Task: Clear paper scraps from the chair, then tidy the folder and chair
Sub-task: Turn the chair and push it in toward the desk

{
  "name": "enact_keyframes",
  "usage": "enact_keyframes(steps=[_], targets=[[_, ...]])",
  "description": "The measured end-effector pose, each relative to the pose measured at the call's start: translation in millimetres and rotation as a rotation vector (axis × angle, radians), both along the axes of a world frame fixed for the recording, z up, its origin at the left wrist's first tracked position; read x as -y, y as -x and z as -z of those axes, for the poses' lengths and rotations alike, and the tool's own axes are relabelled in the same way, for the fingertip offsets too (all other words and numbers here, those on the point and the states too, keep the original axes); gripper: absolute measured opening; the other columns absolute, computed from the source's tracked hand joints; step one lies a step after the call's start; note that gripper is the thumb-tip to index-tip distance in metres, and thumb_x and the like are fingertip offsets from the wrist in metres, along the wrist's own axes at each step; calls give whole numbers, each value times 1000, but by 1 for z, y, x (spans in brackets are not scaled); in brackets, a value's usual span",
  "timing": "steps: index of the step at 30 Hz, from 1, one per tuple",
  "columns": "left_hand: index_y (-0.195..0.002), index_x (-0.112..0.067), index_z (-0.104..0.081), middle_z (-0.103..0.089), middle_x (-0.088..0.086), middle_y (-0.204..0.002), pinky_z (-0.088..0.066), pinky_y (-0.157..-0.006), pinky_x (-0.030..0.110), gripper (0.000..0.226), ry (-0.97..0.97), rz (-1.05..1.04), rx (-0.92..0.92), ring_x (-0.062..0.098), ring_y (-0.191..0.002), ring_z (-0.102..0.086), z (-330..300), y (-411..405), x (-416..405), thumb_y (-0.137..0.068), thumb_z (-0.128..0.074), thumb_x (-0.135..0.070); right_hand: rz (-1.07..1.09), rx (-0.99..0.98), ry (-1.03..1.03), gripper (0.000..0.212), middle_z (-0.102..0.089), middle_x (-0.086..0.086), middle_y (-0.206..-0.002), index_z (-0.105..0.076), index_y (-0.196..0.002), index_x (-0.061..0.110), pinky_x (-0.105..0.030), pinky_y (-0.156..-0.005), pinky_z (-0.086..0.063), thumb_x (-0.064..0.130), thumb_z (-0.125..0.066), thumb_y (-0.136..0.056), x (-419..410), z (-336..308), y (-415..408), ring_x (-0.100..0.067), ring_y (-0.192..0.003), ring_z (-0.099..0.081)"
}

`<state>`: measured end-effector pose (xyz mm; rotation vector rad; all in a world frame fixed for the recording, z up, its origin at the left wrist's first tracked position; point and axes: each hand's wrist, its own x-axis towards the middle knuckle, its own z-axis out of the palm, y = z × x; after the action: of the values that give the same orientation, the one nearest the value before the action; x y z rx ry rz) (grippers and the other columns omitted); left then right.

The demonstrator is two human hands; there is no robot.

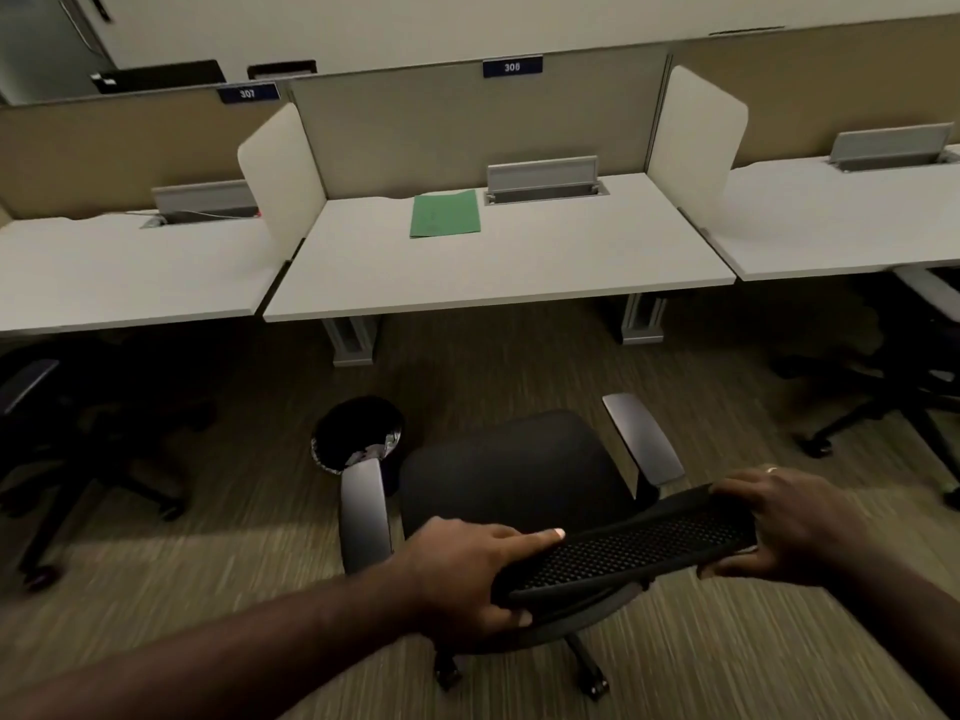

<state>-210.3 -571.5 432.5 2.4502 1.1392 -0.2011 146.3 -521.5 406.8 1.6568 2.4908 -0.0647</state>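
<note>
A black office chair with grey armrests stands on the carpet in front of the middle desk, its seat facing the desk. No paper scraps show on the seat. My left hand grips the left end of the chair's mesh backrest top. My right hand, with a ring on one finger, grips its right end. A green folder lies flat and closed on the white middle desk, near the back.
A black lined waste bin stands on the floor left of the chair. Desk legs flank the space under the middle desk. Other black chairs sit at far left and far right. White dividers separate the desks.
</note>
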Motion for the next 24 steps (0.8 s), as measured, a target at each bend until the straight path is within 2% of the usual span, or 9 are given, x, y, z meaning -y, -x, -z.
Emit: enact_keyframes(steps=[3, 5, 8, 15, 20, 24], targets=[[-147, -40, -16, -51, -8, -138, -51, -87, 38, 80, -97, -36, -61, 14, -113, -57, 3, 11, -14, -81, -46, -72, 6, -29, -32, 102, -50, 27, -92, -56, -114, 44, -18, -64, -33, 105, -18, -41, -9, 1, 12, 2, -81, -45], [-145, -31, -29, -56, -6, -135, -50, -90, 37, 85, -143, -80, -114, 15, -114, -57, 6, 19, -25, -76, -43, -79, 10, -46, -51, 105, -52, 25, -93, -56, -112, 43, -19, -63, -32, 105, -14, -40, -16, 5, 20, 0, -81, -45], [-140, -28, -40, -61, -4, -128, -51, -88, 38, 91, -185, -116, -154, 16, -110, -59, 10, 32, -44, -69, -36, -87, 10, -76, -85, 108, -58, 21, -95, -57, -110, 41, -19, -65, -37, 106, -7, -38, -31, 11, 30, -2, -82, -50], [-135, -29, -45, -64, -3, -122, -53, -86, 38, 92, -236, -102, -137, 15, -107, -61, 19, 48, -104, -67, -30, -90, 33, -99, -168, 106, -59, 18, -88, -58, -102, 40, -20, -62, -38, 106, -6, -38, -76, 25, 41, -3, -77, -51], [-136, -29, -44, -63, -2, -123, -52, -86, 38, 93, -258, -115, -107, 16, -109, -60, 24, 52, -143, -67, -30, -89, 38, -76, -198, 108, -58, 19, -87, -58, -99, 41, -18, -56, -30, 106, 1, -35, -114, 30, 44, -2, -76, -51], [-133, -30, -47, -66, -2, -118, -53, -84, 39, 95, -269, -144, -92, 16, -105, -61, 23, 55, -176, -65, -27, -92, 29, -90, -226, 107, -59, 18, -85, -61, -94, 39, -20, -57, -34, 107, -3, -36, -150, 28, 48, -3, -74, -52]])
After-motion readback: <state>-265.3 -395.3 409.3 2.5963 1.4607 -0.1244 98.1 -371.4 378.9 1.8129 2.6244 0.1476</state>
